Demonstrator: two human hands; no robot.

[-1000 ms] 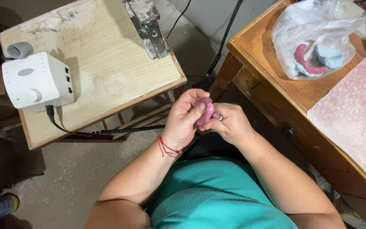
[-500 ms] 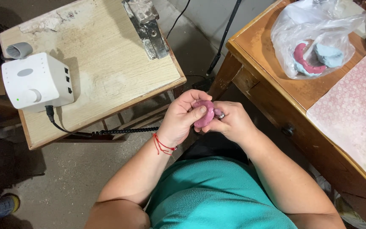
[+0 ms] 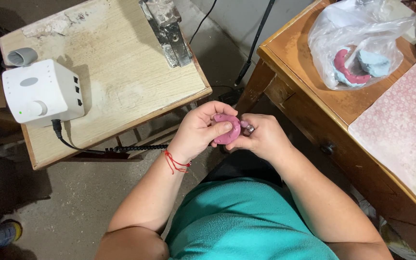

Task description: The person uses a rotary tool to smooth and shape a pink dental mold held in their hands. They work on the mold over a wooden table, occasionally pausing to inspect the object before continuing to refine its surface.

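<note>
Pink lump [image 3: 227, 129] held up in the air between both hands, in front of the teal shirt [image 3: 246, 226] and just off the near corner of the pale wooden table [image 3: 121, 82]. Left hand [image 3: 199, 130] curled around the pink lump from one side, thumb pressed flat on its front, fingers wrapped tight behind it. Right hand [image 3: 262, 137] closed around a small metal tool [image 3: 249, 128], tip of the tool touching the edge of the pink lump; cannot tell how much of the lump this hand grips too. Red string [image 3: 175, 162] tied around the left wrist. White box machine [image 3: 42, 92] with a round knob and a tiny green light sitting on the far side of the pale wooden table from the pink lump, grey tube [image 3: 21, 57] just behind it. Black curly cord [image 3: 121, 148] running from the white box machine along under the table edge toward the hands. Grey metal clamp [image 3: 165, 30] at the back edge of the same table. Brown desk [image 3: 304, 77] on the other side of the pink lump, with a clear plastic bag [image 3: 357, 43] on top, pink and light blue shapes inside the bag. Flowery pink cloth [image 3: 405, 130] lying on the desk beside the bag.
</note>
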